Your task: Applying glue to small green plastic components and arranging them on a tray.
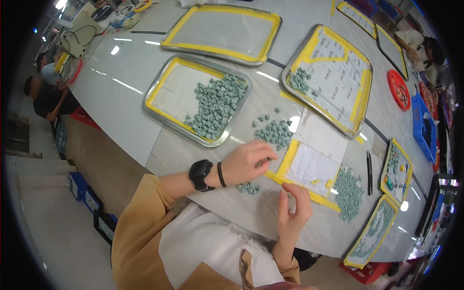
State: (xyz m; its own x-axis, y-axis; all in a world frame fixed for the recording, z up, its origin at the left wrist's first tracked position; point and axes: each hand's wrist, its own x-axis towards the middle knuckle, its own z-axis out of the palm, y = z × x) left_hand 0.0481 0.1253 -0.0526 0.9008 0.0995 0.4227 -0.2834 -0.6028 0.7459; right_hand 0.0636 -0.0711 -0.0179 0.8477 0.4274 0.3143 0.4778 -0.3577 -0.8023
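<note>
My left hand (pixel 247 163), with a black watch (pixel 200 175) and a dark band at the wrist, is closed in a pinch above the table. A tiny dark spot shows at its fingertips, too small to name. Beside it, my right hand (pixel 296 208) curls with thumb and forefinger tips close together; anything between them is hidden. Between and beyond the hands lies a white sheet edged with yellow tape (pixel 309 166), with small yellow bits (pixel 329 183) on it. Loose green rounded pieces (pixel 275 133) lie past my left hand, a smaller group (pixel 249 188) below it. Tiny green pieces (pixel 349 193) spread right of the sheet.
A taped metal tray (pixel 153 94) holds a heap of green pieces; another tray (pixel 360 123) holds a few. Behind stands a further tray (pixel 217 31). Dark pen-like tools (pixel 369 171), smaller trays (pixel 355 263), a red basin (pixel 398 89) and a blue crate (pixel 424 130) are at right. Other people sit around.
</note>
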